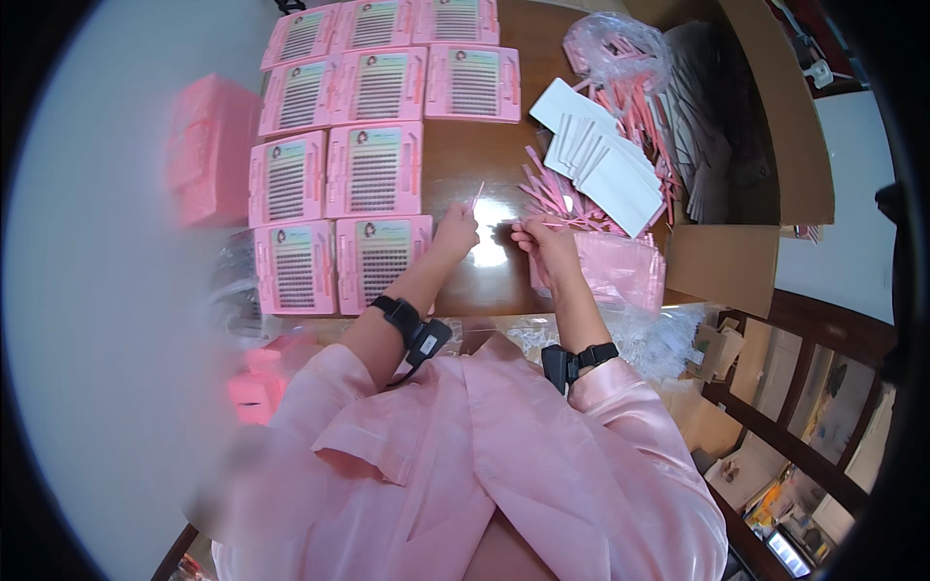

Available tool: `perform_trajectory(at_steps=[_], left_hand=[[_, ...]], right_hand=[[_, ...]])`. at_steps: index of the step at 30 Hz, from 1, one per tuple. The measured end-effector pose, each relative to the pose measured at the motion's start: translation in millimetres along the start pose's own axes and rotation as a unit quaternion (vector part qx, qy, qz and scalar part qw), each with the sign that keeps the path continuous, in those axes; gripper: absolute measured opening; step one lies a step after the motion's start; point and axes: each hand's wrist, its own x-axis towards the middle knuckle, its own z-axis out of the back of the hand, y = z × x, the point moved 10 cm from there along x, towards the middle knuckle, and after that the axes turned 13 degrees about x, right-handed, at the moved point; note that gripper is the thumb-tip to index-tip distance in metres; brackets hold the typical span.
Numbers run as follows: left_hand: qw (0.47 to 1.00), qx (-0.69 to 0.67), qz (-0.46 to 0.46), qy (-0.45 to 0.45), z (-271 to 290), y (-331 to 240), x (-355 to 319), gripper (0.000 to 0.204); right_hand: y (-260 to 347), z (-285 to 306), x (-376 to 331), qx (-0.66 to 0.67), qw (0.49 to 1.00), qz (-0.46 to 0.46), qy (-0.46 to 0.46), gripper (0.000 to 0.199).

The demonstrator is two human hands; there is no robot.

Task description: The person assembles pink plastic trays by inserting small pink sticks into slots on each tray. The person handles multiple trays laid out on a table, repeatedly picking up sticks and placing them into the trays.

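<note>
My left hand [457, 230] is closed round a thin pink stick [480, 192], whose tip points up and away from me over the brown table. To its left lie several pink trays of false eyelash clusters [376, 169], laid out in rows. Level with it, my right hand [549, 249] has its fingers pinched together; what they hold, if anything, is too small to make out. Just beyond that hand is a loose heap of slim pink tools [548, 192]. Flat pink packs [620, 266] lie close to its right side.
White cards [620, 189] are fanned over the heap, with a clear plastic bag [620, 48] behind them. An open cardboard box [794, 126] stands on the right, with grey-white sleeves [693, 116] inside. Pink packages [211, 150] are stacked left of the table [460, 165].
</note>
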Motion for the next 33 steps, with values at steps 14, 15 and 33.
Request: perform_trajectory(at_steps=[14, 15, 33], left_hand=[[0.999, 0.016, -0.050, -0.005, 148, 59, -88, 0.023], [0.999, 0.007, -0.031, -0.035, 165, 71, -92, 0.024], [0.922, -0.320, 0.086, -0.202, 411, 236, -211, 0.019]], right_hand=[[-169, -138, -45, -0.398, 0.896, -0.057, 0.191, 0.014], [-178, -147, -49, -0.397, 0.894, -0.072, 0.197, 0.014], [-408, -340, 12, -0.549, 0.818, -0.024, 0.170, 0.039]])
